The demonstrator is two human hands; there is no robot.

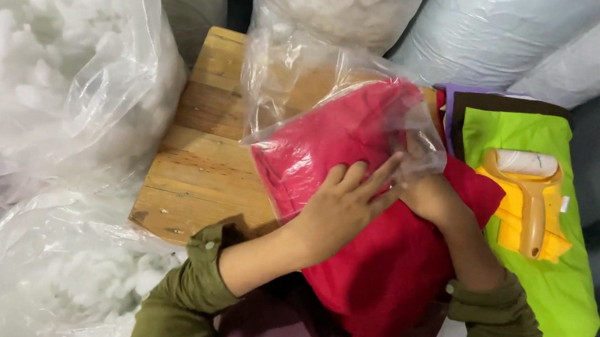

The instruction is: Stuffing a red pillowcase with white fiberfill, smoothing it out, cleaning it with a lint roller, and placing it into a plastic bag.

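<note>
Head view: left hand (343, 204) lies spread flat on the red cushion (378, 267) (right hand (430, 196) half-hidden, grip unclear) inside a clear bag (299, 83).

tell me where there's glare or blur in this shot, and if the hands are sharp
Head view: soft, even light with faint shadows; white glare streaks run over the clear plastic bag around the red cushion, hazing the red under it; the big bags of white stuffing at the left look washed out; the left hand is sharp, the right hand partly hidden by plastic; the lint roller is crisp.
</note>
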